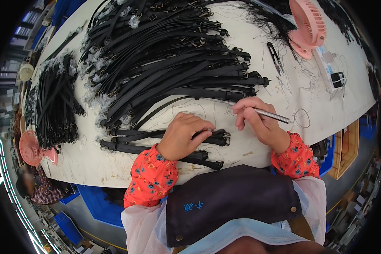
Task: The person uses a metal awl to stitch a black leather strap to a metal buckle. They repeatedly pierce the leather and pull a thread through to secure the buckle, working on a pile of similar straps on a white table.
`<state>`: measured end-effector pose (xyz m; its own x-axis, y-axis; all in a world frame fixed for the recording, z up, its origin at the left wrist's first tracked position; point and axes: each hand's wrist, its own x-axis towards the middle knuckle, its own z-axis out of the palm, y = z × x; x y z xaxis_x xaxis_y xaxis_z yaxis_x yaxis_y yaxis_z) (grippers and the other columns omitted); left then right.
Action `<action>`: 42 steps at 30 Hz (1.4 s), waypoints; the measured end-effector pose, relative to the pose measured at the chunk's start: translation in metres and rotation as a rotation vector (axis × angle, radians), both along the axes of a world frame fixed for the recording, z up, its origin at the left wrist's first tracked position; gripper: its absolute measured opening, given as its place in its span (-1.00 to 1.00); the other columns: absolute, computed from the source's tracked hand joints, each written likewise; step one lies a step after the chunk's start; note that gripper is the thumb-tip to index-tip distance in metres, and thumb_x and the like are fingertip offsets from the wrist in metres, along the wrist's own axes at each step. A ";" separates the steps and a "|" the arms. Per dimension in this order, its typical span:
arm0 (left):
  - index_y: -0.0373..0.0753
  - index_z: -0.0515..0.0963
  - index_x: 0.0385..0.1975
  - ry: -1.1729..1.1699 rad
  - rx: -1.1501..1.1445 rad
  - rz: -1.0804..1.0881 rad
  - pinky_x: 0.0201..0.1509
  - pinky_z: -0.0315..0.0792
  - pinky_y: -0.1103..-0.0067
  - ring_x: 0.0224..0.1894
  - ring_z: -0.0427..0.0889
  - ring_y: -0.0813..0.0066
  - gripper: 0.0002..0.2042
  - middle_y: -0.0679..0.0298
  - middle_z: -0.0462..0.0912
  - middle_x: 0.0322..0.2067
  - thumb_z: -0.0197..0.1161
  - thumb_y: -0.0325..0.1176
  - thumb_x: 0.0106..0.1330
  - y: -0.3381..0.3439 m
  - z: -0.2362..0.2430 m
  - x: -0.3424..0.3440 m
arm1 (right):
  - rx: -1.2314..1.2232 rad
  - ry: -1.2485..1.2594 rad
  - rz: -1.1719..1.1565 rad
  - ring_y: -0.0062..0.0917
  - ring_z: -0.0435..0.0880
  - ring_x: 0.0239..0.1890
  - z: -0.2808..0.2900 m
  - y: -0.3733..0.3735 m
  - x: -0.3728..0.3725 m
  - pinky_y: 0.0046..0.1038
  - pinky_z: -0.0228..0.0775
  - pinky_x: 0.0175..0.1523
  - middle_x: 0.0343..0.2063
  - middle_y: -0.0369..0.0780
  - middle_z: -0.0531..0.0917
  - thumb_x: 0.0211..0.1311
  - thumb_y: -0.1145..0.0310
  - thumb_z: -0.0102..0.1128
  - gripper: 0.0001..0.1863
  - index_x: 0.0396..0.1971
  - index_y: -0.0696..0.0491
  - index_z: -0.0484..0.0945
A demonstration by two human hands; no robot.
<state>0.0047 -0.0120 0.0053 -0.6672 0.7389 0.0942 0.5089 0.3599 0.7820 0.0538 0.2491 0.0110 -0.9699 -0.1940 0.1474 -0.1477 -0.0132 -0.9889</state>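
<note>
My left hand (183, 133) is closed on a black belt (218, 139), pinching it between thumb and fingers near its buckle end. Part of the belt is hidden beneath the hand. To the right, my right hand (261, 126) grips a slim silver pen-shaped tool (271, 115) with a thin cord at its rear end. The tool's tip points left, just above the table and near a buckle end of the piled belts. Another black belt (199, 157) lies nearer to me, below my left hand.
A big heap of black belts (156, 63) covers the table (258, 29), with a smaller bundle (57, 101) at left. Black thread snips (274, 58), a pink fan (307, 27) and a power strip (324, 67) stand far right. Another pink fan (31, 147) is at left.
</note>
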 end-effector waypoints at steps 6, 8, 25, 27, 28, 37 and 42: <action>-0.17 0.68 -0.28 -0.289 -0.254 -0.342 0.00 0.43 0.38 -0.37 0.65 0.26 -0.89 0.29 0.71 -0.47 0.43 -0.37 0.23 0.000 0.023 0.001 | 0.509 0.365 -0.127 -0.35 0.68 -0.36 0.001 0.031 -0.009 -0.39 0.54 -0.23 -0.34 -0.16 0.67 0.41 0.45 0.20 -0.79 0.00 0.04 0.58; -0.22 0.67 -0.20 -0.169 -0.145 -0.184 0.07 0.44 0.34 -0.30 0.64 0.23 -0.82 0.21 0.70 -0.33 0.43 -0.43 0.22 0.010 0.023 -0.001 | 0.596 0.491 -0.136 -0.22 0.65 -0.27 -0.014 0.034 -0.012 -0.31 0.51 -0.17 -0.34 -0.15 0.65 0.20 0.54 0.34 -0.69 -0.05 0.00 0.58; -0.23 0.68 -0.23 0.526 -0.080 0.004 -0.26 0.47 0.38 -0.32 0.55 0.28 -0.79 0.28 0.57 -0.31 0.35 -0.53 0.11 0.016 -0.011 -0.010 | 0.713 0.627 0.052 -0.30 0.59 -0.18 -0.015 0.029 -0.009 -0.28 0.47 -0.03 -0.29 -0.25 0.61 0.08 0.45 0.44 -0.65 -0.10 -0.04 0.62; -0.25 0.68 -0.28 0.423 -0.026 0.034 -0.31 0.49 0.40 -0.38 0.57 0.27 -0.84 0.28 0.57 -0.38 0.39 -0.54 0.12 0.019 -0.006 -0.008 | 0.725 0.596 0.087 -0.31 0.60 -0.16 -0.014 0.029 -0.007 -0.29 0.48 -0.02 -0.28 -0.24 0.61 0.08 0.44 0.45 -0.65 -0.10 -0.04 0.62; -0.26 0.68 -0.31 0.372 0.003 0.049 -0.33 0.50 0.41 -0.41 0.59 0.26 -0.86 0.27 0.58 -0.41 0.42 -0.54 0.13 0.022 -0.002 -0.007 | 0.728 0.601 0.087 -0.30 0.60 -0.16 -0.015 0.029 -0.006 -0.29 0.48 -0.02 -0.28 -0.24 0.61 0.08 0.44 0.44 -0.65 -0.09 -0.03 0.62; -0.25 0.60 -0.13 -0.134 -0.004 -0.010 -0.38 0.47 0.53 -0.48 0.54 0.45 -0.70 0.28 0.55 -0.26 0.49 -0.49 0.14 0.051 0.005 -0.008 | 0.696 0.486 0.065 -0.24 0.65 -0.10 -0.010 0.037 0.014 -0.28 0.53 0.04 -0.17 -0.18 0.66 0.20 0.46 0.37 -0.67 -0.03 0.00 0.59; -0.18 0.69 -0.14 -0.021 -0.011 0.094 -0.43 0.43 0.59 -0.54 0.49 0.54 -0.72 0.35 0.60 -0.26 0.51 -0.46 0.12 0.063 0.000 0.005 | 0.589 0.300 -0.077 -0.29 0.69 -0.07 -0.007 0.047 0.027 -0.34 0.54 0.03 -0.09 -0.12 0.70 0.42 0.41 0.20 -0.70 0.11 0.06 0.50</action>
<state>0.0094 0.0505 0.0052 -0.7357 0.6736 0.0712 0.4556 0.4144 0.7878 0.0811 0.2958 0.0037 -0.9176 -0.2569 0.3034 -0.3966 0.5385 -0.7435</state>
